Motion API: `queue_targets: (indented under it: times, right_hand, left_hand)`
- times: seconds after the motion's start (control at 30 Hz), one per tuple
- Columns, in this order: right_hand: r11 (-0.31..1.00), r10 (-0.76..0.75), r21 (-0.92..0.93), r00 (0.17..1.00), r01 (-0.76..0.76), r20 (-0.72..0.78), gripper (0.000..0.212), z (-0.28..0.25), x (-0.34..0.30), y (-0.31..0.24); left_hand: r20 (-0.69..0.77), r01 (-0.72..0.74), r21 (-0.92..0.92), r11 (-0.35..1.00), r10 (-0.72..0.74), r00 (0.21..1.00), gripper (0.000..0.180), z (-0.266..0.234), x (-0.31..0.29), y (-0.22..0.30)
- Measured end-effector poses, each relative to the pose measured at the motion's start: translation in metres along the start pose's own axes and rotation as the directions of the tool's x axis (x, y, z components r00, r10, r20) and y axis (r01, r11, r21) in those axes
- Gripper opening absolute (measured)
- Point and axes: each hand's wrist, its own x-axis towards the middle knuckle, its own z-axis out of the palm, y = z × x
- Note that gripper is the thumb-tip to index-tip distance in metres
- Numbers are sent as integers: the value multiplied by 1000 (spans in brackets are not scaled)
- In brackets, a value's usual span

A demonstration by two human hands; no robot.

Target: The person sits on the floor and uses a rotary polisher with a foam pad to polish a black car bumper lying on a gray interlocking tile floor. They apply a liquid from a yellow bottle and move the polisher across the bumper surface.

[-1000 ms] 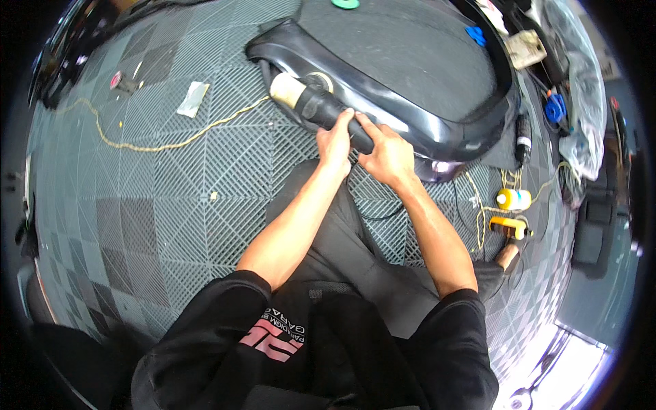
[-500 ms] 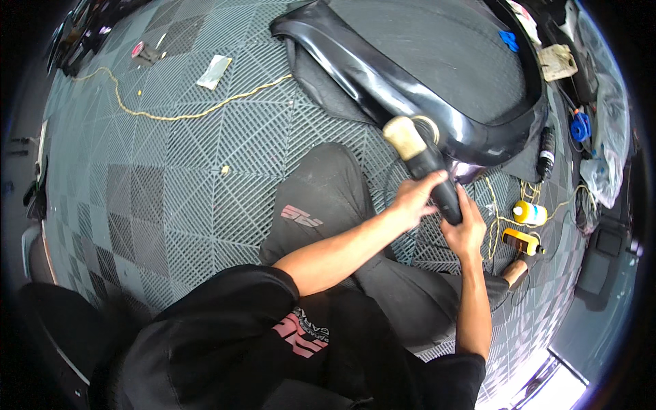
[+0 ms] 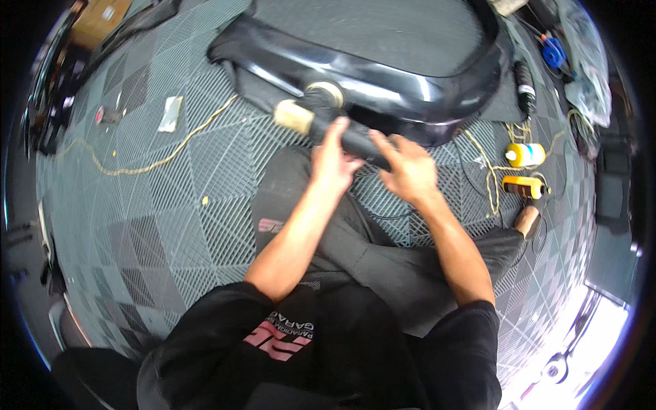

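A black power polisher [image 3: 362, 145] with a cream-coloured end lies across my hands, its round pale-edged pad [image 3: 326, 90] against or just in front of a glossy black curved car body panel [image 3: 389, 87]. My left hand [image 3: 333, 162] is wrapped round the polisher's middle, close behind the cream end. Farther back, my right hand [image 3: 412, 169] grips its rear part from above. Whether the pad touches the panel I cannot tell. Motion smears the tool a little.
Two yellow bottles [image 3: 525, 155] lie on the grey grid floor at right, beside a yellow cord [image 3: 490, 171]. A second black tool [image 3: 525, 89] lies near the panel. Farther left are a small packet [image 3: 171, 114] and another stretch of cord. My bent legs [image 3: 383, 266] are below the tool.
Both hands have moved left with the polisher, which now lies more level along the panel's near side. My view has shifted too, so the panel sits higher and farther left.
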Motion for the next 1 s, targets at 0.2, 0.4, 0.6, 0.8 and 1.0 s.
queue_targets:
  times: [0.2,0.4,0.6,0.8,1.0]
  right_hand:
    - [998,-66,-24,994,64,-86,98,15,20,-6]
    - [999,-12,-41,997,9,-80,93,-8,-39,31]
    - [990,81,-114,997,-81,-11,92,-48,-114,58]
    - [977,134,-168,991,-132,0,94,-65,-146,74]
    - [983,104,-153,995,-103,-5,95,-52,-128,65]
  left_hand:
    - [-15,-57,-28,998,57,998,73,-3,5,18]
    - [89,132,-77,988,-125,988,79,15,-18,-40]
    - [154,309,4,951,-306,939,76,34,-50,-94]
    - [230,405,46,913,-404,885,69,50,-48,-122]
    - [201,353,14,935,-349,915,72,37,-45,-108]
